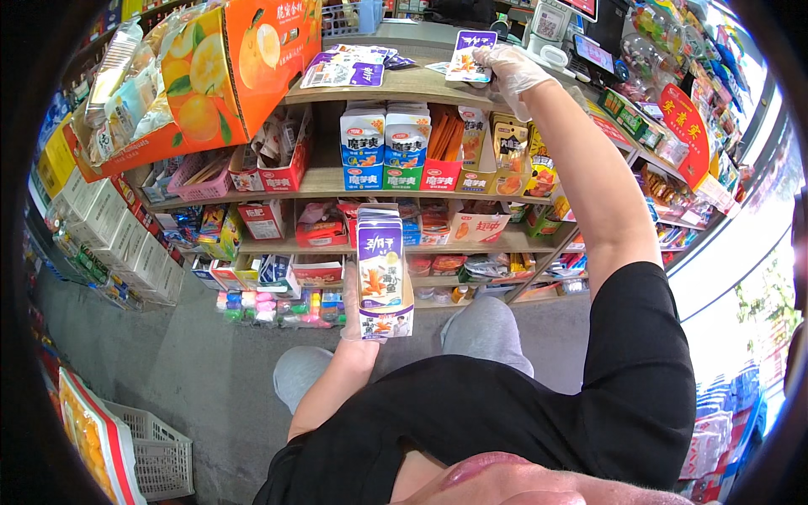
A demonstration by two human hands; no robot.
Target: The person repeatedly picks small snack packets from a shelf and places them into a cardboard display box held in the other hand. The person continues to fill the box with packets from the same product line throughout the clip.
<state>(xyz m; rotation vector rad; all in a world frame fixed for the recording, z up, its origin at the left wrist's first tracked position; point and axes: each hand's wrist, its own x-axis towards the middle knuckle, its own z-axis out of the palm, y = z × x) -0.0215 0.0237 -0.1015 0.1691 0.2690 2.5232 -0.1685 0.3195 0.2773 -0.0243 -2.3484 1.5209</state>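
Observation:
My left hand point(351, 309), in a clear plastic glove, grips a small cardboard display box point(386, 325) from its left side, in front of the shelves. A stack of white and purple snack packets point(380, 259) stands upright in that box. Far off at the counter, my gloved right hand point(514, 71) pinches the right edge of a similar snack packet point(469, 60). Whether this packet touches the wooden counter top point(410, 77) I cannot tell. Left of it, several loose purple and white packets point(347, 68) lie in a pile on the counter.
Below the counter, a shelf point(322, 187) carries upright snack boxes point(363, 145) and a pink basket point(199, 173). An orange fruit carton point(221, 76) filled with bagged goods juts out at left. Payment devices point(548, 31) stand at back right. A plastic crate point(158, 448) sits on the floor.

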